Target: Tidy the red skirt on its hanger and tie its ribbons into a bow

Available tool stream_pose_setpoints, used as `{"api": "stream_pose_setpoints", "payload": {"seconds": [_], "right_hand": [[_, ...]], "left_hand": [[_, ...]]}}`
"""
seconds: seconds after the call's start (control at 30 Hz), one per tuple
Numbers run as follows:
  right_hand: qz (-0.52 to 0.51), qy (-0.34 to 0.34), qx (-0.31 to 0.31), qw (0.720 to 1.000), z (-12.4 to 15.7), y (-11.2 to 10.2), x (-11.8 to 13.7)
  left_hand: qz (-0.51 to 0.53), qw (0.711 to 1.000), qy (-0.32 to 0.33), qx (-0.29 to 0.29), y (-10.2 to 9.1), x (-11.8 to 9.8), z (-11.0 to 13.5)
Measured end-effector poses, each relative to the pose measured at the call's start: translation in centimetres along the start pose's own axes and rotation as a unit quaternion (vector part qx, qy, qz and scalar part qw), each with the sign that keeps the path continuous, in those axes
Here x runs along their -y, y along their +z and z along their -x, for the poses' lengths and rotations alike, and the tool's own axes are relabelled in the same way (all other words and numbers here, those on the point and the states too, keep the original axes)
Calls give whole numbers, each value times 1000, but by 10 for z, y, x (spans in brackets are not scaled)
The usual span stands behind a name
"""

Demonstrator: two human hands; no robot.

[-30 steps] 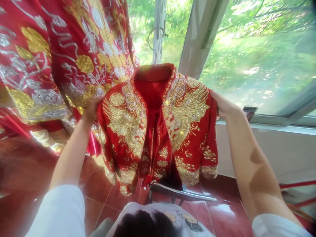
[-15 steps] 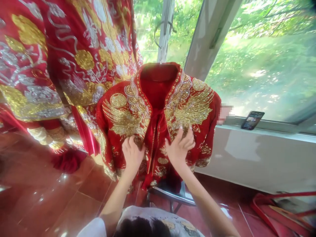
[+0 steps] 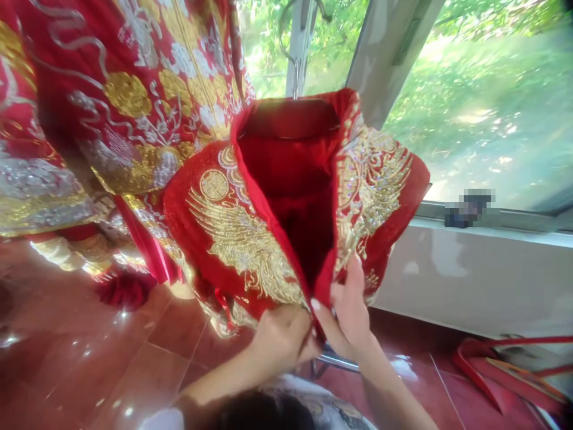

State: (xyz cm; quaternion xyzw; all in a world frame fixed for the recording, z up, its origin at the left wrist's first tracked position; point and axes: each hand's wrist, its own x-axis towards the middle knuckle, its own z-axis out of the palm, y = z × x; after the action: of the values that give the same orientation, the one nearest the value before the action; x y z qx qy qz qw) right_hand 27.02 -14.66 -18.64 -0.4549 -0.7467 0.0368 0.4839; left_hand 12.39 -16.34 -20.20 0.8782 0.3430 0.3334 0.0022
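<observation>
Jacket [image 3: 250,239] front now opened | left grip [image 3: 282,340], right grip [image 3: 349,316] clamped on hem

Both hands, left hand [image 3: 280,337] and right hand [image 3: 347,319], pinch the red embroidered jacket [image 3: 237,239] at its hem.

I have open floor [image 3: 89,370] near left of the jacket [image 3: 242,233]. The hanging robe [image 3: 125,101] crowds far left, and the window ledge [image 3: 492,280] blocks the right.
</observation>
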Motion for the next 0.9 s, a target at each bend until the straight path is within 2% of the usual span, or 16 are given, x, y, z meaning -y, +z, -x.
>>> {"api": "stream_pose_setpoints", "payload": {"seconds": [0.07, 0.13, 0.2, 0.3, 0.43, 0.53, 0.6, 0.67, 0.73, 0.8, 0.9], "right_hand": [[-16, 7, 48, 999, -20, 14, -13], [-13, 59, 78, 995, -38, 31, -34], [2, 90, 94, 991, -48, 47, -53], [15, 74, 102, 992, -50, 63, -64], [41, 46, 69, 996, -50, 74, -64], [32, 57, 29, 997, -39, 82, -64], [-23, 81, 21, 996, -16, 88, -65], [-106, 144, 19, 984, 21, 96, -67], [-181, 257, -13, 949, 65, 103, -71], [-215, 368, -78, 901, 108, 109, -79], [-210, 459, -161, 849, 149, 112, -99]], "left_hand": [[-39, 995, -85, 36, 11, 8, -13], [-92, 970, -213, 74, 25, 31, -29], [-112, 944, -299, 87, 38, 56, -43], [-83, 941, -319, 76, 48, 82, -57], [-8, 943, -330, 37, 52, 88, -56], [74, 936, -343, -12, 56, 89, -34], [138, 920, -363, -50, 62, 92, -7], [200, 886, -408, -91, 70, 97, 27], [257, 833, -473, -126, 80, 105, 65], [313, 765, -543, -148, 89, 113, 100], [395, 652, -623, -174, 99, 124, 133]]}}
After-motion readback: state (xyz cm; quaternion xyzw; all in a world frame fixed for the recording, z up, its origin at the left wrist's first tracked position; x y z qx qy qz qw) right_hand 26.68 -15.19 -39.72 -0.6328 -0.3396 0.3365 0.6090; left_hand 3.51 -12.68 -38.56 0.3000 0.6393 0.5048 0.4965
